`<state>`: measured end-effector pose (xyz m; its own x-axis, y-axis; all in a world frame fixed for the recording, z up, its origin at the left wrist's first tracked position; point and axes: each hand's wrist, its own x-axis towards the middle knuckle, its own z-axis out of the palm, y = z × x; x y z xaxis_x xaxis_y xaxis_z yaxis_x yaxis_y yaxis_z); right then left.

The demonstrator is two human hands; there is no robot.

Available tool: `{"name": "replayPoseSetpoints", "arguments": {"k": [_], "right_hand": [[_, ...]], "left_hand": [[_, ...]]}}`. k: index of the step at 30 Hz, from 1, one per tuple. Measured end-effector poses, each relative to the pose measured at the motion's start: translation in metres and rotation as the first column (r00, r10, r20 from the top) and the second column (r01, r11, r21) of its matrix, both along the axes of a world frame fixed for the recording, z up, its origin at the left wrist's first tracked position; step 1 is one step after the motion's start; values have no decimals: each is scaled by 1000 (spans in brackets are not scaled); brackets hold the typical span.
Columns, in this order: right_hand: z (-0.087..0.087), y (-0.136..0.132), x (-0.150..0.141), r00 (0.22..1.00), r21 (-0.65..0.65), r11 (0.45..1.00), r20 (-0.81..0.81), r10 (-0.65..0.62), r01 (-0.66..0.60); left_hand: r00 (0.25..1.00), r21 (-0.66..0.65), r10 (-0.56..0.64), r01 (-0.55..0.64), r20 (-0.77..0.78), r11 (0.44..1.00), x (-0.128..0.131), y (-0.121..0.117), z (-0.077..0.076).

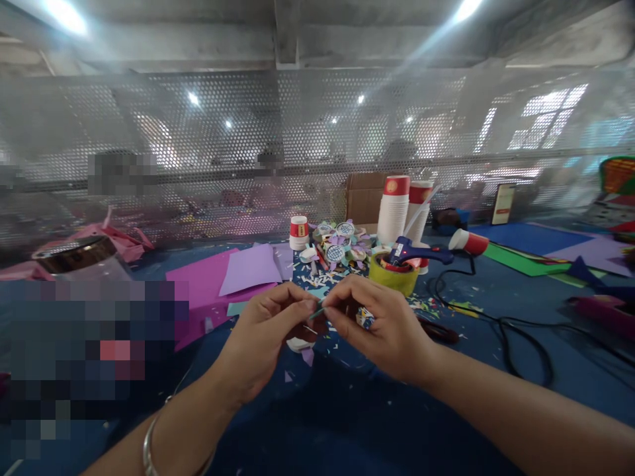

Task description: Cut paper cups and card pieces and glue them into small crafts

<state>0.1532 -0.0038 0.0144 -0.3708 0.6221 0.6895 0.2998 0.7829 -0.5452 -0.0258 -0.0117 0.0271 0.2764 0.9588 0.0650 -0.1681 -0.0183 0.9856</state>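
Both my hands meet over the middle of the blue table, fingertips together. Between them is a small light-green paper piece, mostly covered by the fingers. My left hand pinches it from the left, and a silver bangle circles that wrist. From the right, my right hand pinches the same piece between thumb and forefinger. Just below the fingers, a white round object with a purple paper bit lies on the table, partly hidden by my left hand. Behind the hands sits a pile of paper-cup crafts with patterned round tops.
A blue glue gun rests on a yellow tape roll, its black cord trailing right. Stacked paper cups stand behind. Purple paper sheets lie left, green card right. A perforated metal screen closes the back.
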Motion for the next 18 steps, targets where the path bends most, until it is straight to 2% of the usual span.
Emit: {"name": "replayPoseSetpoints", "arguments": {"k": [7,18], "right_hand": [[0,0,-1,998,-115,993,-64,14,-21],[1,-2,-1,989,-192,980,-149,27,-55]], "left_hand": [[998,100,16,-9,-65,995,0,-3,-1],[955,306,120,-32,-273,952,-1,-8,2]]}}
